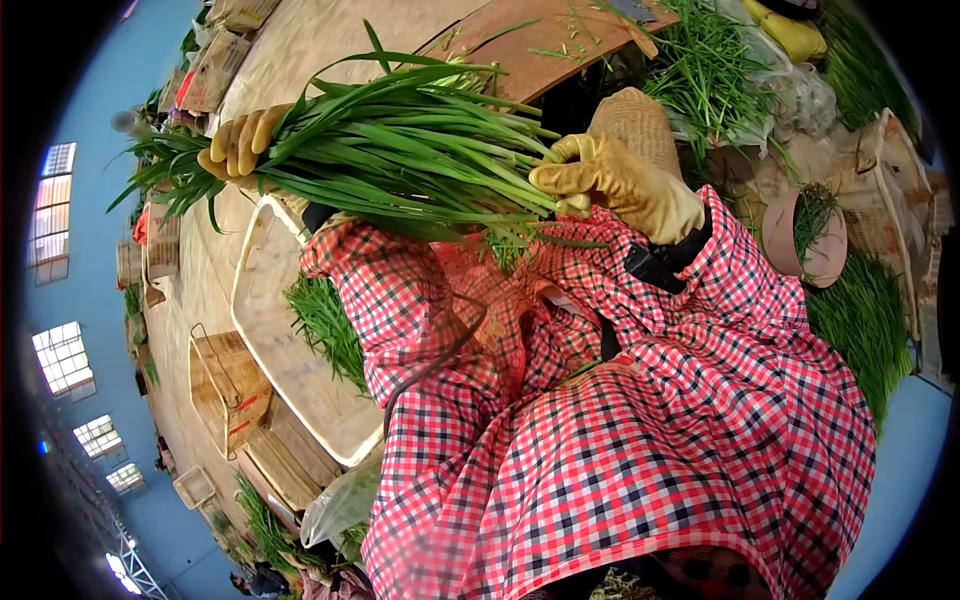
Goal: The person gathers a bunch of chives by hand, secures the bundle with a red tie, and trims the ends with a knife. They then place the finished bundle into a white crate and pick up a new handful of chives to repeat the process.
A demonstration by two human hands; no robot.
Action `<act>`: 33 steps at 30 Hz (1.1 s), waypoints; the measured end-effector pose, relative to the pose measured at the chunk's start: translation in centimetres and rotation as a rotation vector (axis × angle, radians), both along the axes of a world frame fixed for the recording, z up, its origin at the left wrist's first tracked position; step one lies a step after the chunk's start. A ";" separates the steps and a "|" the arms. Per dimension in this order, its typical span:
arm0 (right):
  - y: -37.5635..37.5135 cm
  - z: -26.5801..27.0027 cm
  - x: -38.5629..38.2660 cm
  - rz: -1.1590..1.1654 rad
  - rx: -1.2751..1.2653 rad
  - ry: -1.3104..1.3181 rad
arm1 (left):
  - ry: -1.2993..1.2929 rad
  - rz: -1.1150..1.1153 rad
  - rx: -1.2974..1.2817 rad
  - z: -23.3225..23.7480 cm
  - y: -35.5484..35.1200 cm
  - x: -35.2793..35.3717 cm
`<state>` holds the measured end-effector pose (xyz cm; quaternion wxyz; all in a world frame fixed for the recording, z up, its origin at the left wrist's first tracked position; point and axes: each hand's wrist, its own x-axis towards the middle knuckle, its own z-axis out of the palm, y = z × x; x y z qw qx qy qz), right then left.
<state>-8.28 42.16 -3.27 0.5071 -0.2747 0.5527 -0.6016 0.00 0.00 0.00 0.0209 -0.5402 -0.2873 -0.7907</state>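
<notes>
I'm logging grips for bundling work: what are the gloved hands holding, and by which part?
A bunch of chives: the right hand grips its stalk end, and the left hand holds it near the leaf tips.

Left hand (240,145): palm and thumb hidden behind greens bundle (400,150). Right hand (615,180): fingertips buried in the stems. Tray (262,300): right side covered by checked sleeve (400,300). Yellow object (795,35) cut by top edge, possibly a glove. Box (215,65) print too blurred to read.
</notes>
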 end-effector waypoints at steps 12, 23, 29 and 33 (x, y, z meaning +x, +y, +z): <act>5.3 -4.2 -2.6 0.327 0.646 0.925 | -0.024 0.698 0.339 0.5 2.7 3.1; -4.7 -0.3 -5.5 -0.004 -0.273 0.532 | -0.044 0.829 0.326 1.1 3.8 3.9; -2.4 -0.8 -4.7 -0.036 -0.284 0.529 | -0.070 0.879 0.312 0.7 3.1 5.0; 1.3 -3.1 -6.7 -0.122 -0.021 0.677 | -0.067 0.890 0.312 0.6 3.0 5.1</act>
